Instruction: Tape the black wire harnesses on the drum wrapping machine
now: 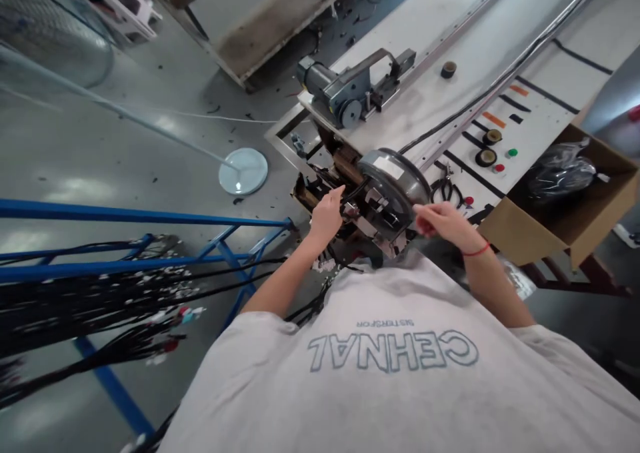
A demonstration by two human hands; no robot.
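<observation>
A round grey machine head (395, 180) with a white label stands at the near end of the long white bench, between my hands. My left hand (327, 214) is at its left side, fingers closed around part of a black cable bundle. Beyond the disc, the dark cable (450, 118) runs along the bench beside a metal rail. At the disc's right edge is my right hand (440, 223), a red string on its wrist. Its fingers are curled together, and what they pinch, if anything, is too small to make out.
A grey motor unit (350, 93) sits on the bench's left edge. Tape rolls (486, 157), pliers (447, 185) and buttons lie right of the rail. An open cardboard box (533, 230) stands at right. A blue rack (150, 213) with hanging cables is at left.
</observation>
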